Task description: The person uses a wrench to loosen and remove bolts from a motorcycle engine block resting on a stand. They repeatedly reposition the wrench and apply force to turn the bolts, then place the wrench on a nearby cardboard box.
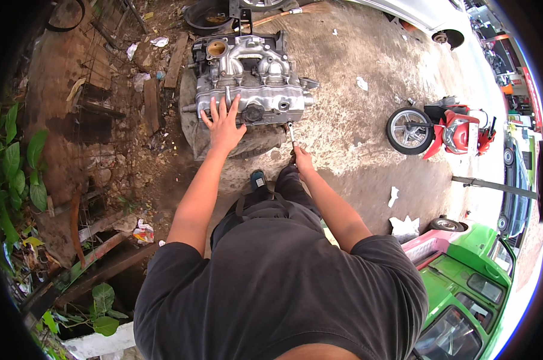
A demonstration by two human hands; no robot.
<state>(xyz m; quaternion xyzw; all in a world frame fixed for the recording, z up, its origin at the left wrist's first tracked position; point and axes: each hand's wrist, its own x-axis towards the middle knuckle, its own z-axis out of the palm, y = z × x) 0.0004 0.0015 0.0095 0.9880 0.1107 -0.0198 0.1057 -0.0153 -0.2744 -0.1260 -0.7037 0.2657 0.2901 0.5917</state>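
Hands: L on engine, R w/ wrench

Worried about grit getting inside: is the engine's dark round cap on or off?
On: the dark round cap sits on the silver cover, beside the left hand; how tight, I cannot tell.

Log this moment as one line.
Left hand: fingers spread on engine | Right hand: gripping wrench, head at engine's near edge | Surroundings: red motorcycle, green vehicle

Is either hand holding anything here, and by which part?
The right hand grips a metal wrench by the handle, at the end nearer the person. The left hand lies spread on the engine valve cover, gripping nothing.
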